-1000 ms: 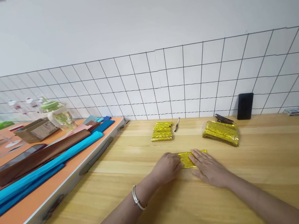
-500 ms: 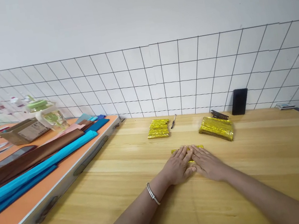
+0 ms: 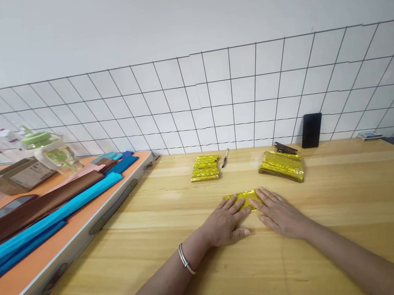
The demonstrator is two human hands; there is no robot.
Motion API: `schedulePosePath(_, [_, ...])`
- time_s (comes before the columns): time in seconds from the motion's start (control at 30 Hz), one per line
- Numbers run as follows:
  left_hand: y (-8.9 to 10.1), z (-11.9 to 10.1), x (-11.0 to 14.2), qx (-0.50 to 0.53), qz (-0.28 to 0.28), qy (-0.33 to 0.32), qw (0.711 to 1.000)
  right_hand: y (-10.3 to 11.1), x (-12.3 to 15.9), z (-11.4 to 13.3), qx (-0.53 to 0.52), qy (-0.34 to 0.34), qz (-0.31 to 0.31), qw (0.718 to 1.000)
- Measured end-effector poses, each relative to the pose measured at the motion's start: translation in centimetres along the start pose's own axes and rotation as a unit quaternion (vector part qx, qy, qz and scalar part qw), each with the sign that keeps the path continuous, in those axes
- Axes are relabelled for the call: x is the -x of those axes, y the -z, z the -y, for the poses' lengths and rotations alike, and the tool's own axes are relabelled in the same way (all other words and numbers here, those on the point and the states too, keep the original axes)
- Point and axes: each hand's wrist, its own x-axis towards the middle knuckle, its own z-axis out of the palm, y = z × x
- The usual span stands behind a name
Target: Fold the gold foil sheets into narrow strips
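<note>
A shiny gold foil sheet (image 3: 245,200) lies flat on the wooden table (image 3: 178,220) in front of me. My left hand (image 3: 227,221) rests palm down with spread fingers on its left part. On the right part lies my right hand (image 3: 278,212), also flat with fingers apart. The fingers cover both ends of the sheet. Behind it, to the left, are several folded gold foil strips (image 3: 204,168) laid close together. To the right sits a stack of gold foil sheets (image 3: 281,167).
A pen (image 3: 225,158) lies near the wall, and a black stapler-like object (image 3: 286,148) is behind the stack. A black phone (image 3: 311,130) leans on the tiled wall. At left, an orange table (image 3: 81,220) bears rolled coloured paper (image 3: 89,199), a cardboard box (image 3: 22,176) and a bottle (image 3: 56,152).
My hands have slid apart from the middle of the gold sheet toward its two ends, uncovering its centre. The view has shifted slightly.
</note>
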Motion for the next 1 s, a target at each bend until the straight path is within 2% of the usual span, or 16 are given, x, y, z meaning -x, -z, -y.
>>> schedulePosePath(0.23, [-0.3, 0.2, 0.0, 0.015, -0.008, 0.011, 1.0, 1.0, 0.2, 0.8, -0.019, 0.032, 0.032, 0.999])
schedulePosePath(0.6, [-0.1, 0.7, 0.1, 0.041, -0.006, -0.001, 0.999, 0.5, 0.1, 0.2, -0.037, 0.032, 0.018, 0.999])
schedulePosePath(1.0, [0.3, 1.7, 0.1, 0.064, -0.006, -0.018, 0.998, 0.6, -0.4, 0.9, 0.016, 0.024, 0.019, 0.999])
